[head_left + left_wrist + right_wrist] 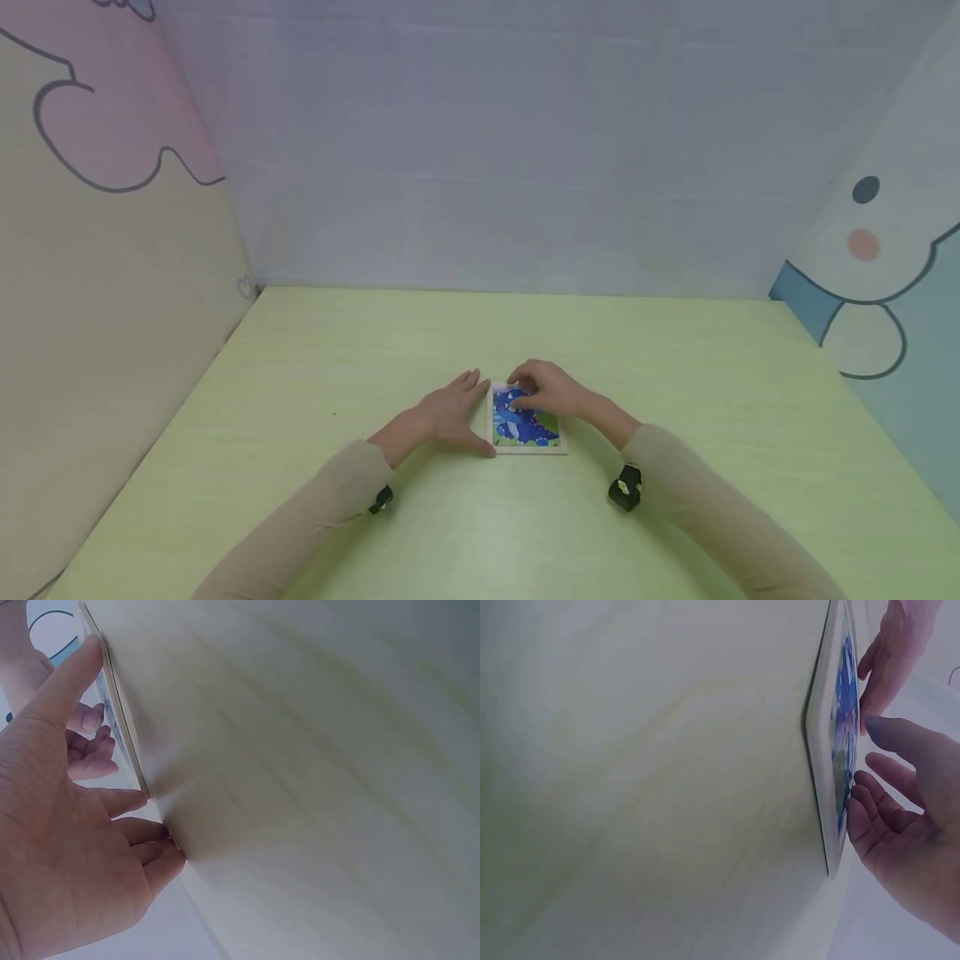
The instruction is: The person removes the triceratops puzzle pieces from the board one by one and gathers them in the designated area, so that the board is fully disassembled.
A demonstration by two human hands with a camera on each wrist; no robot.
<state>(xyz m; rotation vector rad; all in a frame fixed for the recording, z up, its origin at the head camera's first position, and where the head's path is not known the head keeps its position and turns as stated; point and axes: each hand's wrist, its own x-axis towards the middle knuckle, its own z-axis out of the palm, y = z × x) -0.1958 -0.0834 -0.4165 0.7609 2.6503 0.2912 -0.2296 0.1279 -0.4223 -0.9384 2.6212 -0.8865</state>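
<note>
A small white-framed board with a picture of a blue cartoon dinosaur lies flat on the table. My left hand is spread along its left side, thumb by the near corner and index finger by the far one. In the left wrist view, other fingertips of that hand rest on the tabletop. Over the board's upper part bends my right hand, its thumb above the dinosaur's face. The right wrist view has its loosely bent fingers right at the picture's surface, the thumb apart from them.
The pale yellow-green table reaches back to a plain greyish wall. Side panels with cartoon prints, a pink shape on the left and a white figure on the right, flank it. A dark wrist device sits at the right cuff.
</note>
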